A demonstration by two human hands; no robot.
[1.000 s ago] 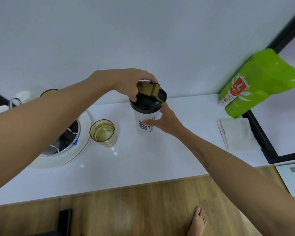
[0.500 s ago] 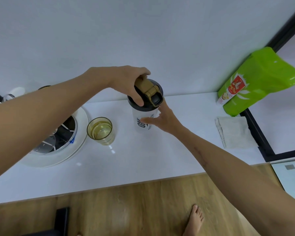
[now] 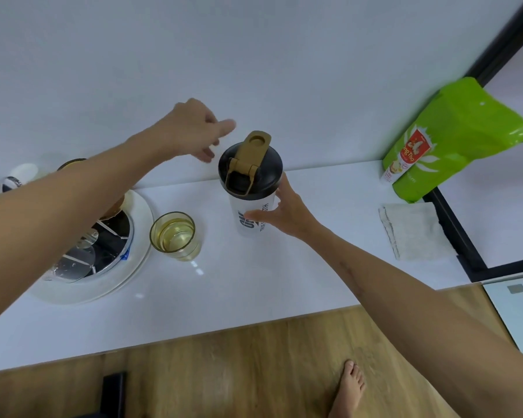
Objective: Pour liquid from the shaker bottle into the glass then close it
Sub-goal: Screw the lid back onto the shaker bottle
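Note:
The shaker bottle [image 3: 252, 188] stands upright on the white counter [image 3: 254, 276], a clear body with a black lid and a tan flip cap lying flat over the lid. My right hand [image 3: 280, 214] grips its body from the right side. My left hand [image 3: 194, 134] hovers just left of and above the lid, fingers loose, holding nothing and apart from the bottle. A glass [image 3: 174, 235] with pale yellow liquid stands on the counter left of the bottle.
A white round appliance with a metal insert [image 3: 94, 251] sits left of the glass, partly under my left arm. A folded white cloth [image 3: 414, 230] and a green pouch [image 3: 456, 137] are at the right. Wooden floor and a bare foot [image 3: 349, 387] lie below the counter edge.
My left hand has let go of the tan cap and pulled away to the left and up. The cap now lies flat on the lid. My right hand keeps its grip.

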